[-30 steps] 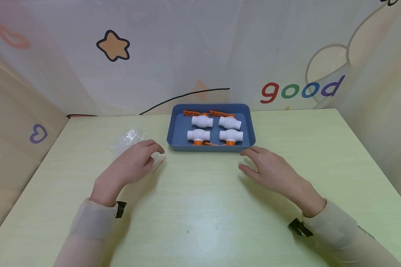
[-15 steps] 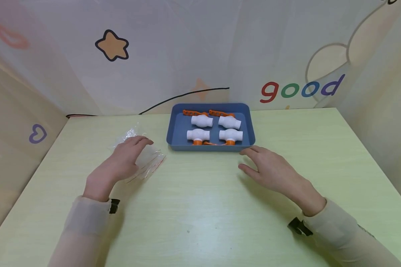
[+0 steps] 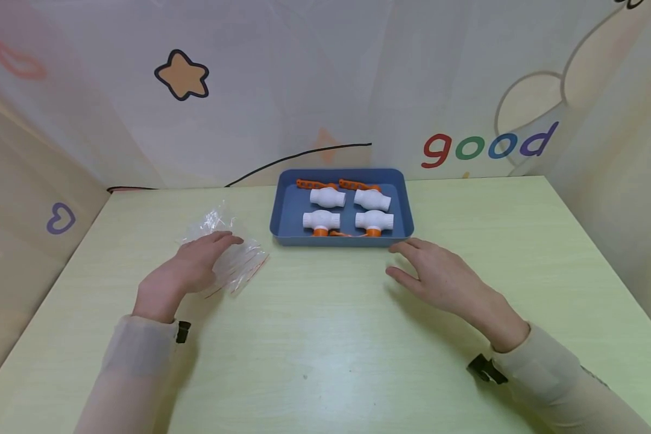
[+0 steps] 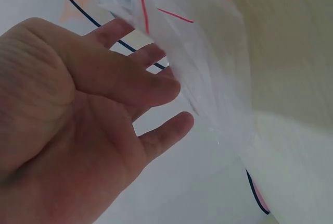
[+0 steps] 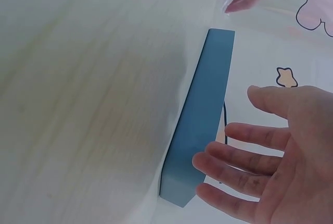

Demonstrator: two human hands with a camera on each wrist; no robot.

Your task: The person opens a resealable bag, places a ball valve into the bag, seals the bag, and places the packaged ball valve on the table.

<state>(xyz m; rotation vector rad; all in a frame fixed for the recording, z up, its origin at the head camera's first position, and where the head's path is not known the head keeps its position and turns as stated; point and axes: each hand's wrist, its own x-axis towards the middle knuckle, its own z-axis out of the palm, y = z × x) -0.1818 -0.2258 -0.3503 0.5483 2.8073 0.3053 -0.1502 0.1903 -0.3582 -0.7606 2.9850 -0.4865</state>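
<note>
My left hand [image 3: 183, 272] hovers with relaxed, spread fingers over clear plastic zip bags [image 3: 245, 260] at the left of the table. In the left wrist view the bags [image 4: 216, 57], marked with red seal lines, lie just beyond the thumb and fingertips. My right hand [image 3: 447, 277] is at the front right corner of a blue tray [image 3: 287, 240], fingers loosely extended. The right wrist view has its fingertips overlapping the tray's side wall [image 5: 203, 109]. Inside the tray lie several white plastic ball valves [image 3: 328, 198] with orange handles [image 3: 310, 184], in two rows.
The pale green-yellow table [image 3: 325, 337] reaches back to a printed cloth backdrop [image 3: 282, 84], and the tray stands close to it. Cloth also hangs along the left and right sides.
My left hand has drawn back left from beside the tray, and more of the plastic bags now shows. The right hand and the tray have stayed put.
</note>
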